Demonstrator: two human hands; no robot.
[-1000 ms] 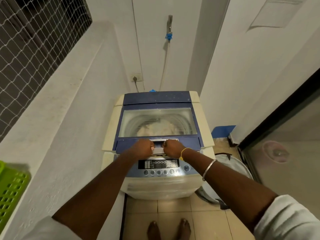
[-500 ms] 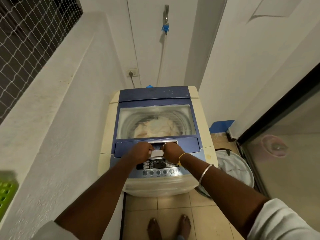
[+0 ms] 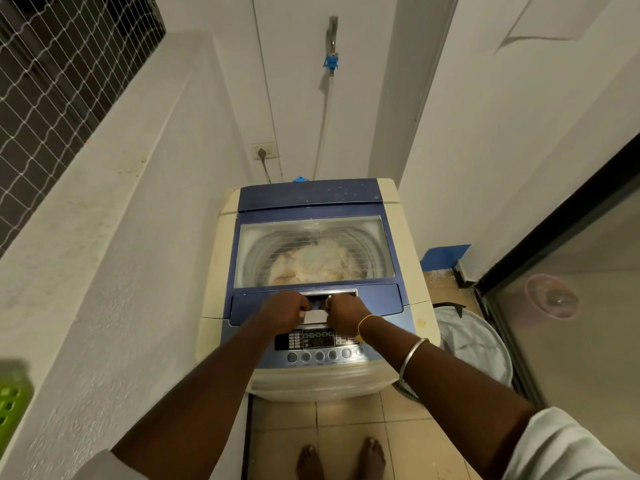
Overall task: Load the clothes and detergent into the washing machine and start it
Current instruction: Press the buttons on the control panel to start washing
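**Q:** Where does the machine stand?

**A:** The washing machine [image 3: 311, 382] stands on the tiled floor [image 3: 349, 420] against the back wall, with a white ledge wall close on its left. My bare feet [image 3: 310, 460] are on the tiles just in front of it.

**Q:** And the load?

**A:** The clothes [image 3: 315, 263], a pale heap, lie in the drum. They show through the clear window of the lid [image 3: 311, 199], which lies flat and closed.

**Q:** Where are your hands?

**A:** Both are over the front strip of the lid, just below the handle recess [image 3: 341, 294] and above the control panel [image 3: 318, 339] with its row of round buttons [image 3: 319, 355]. On my left hand [image 3: 285, 311] the fingers are curled and clamped on the left edge of a small white piece [image 3: 316, 316]. On my right hand [image 3: 346, 313] the fingers are curled the same way on its right edge. That wrist has a yellow thread [image 3: 363, 323], and a metal bangle [image 3: 412, 355] sits further up the forearm. Whether the piece is a packet I cannot tell.

**Q:** What surrounds the machine?

**A:** A pale round hamper [image 3: 474, 341] is on the floor just beside the machine's right side. A green basket [image 3: 10, 400] shows blurred at the left edge of the view. A tap [image 3: 332, 32] is on the back wall above, and its hose [image 3: 323, 126] runs down behind the machine. A wall socket [image 3: 265, 152] to the left of the hose has a plug in it.
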